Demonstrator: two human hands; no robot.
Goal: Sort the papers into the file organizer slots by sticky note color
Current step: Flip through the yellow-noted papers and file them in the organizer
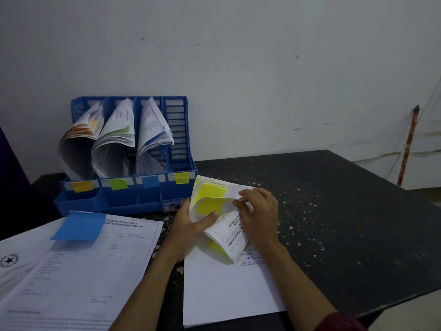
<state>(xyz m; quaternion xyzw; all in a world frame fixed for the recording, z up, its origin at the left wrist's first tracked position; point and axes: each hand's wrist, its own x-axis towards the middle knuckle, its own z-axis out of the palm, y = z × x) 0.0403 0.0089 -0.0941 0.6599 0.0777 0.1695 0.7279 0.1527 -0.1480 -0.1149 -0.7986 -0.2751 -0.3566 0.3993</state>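
While the left hand (191, 229) grips a curled bundle of yellow-tagged papers (222, 220) at frame centre, the right hand (259, 216) pinches its top sheets between thumb and fingers. Up left stands the organizer (128, 187), its yellow slot (177, 144) empty

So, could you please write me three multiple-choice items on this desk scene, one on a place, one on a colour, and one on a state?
1. Which file organizer slot holds no papers?
A. far left
B. second from left
C. far right

2. What colour is the sticky note on the flat stack at left?
A. blue
B. orange
C. pink

3. The yellow-noted bundle is:
A. flat on the table
B. held curled in both hands
C. already filed

Answers: 1 C, the yellow-labelled slot is bare; 2 A, it is plainly blue; 3 B, left hand and right hand grip it.
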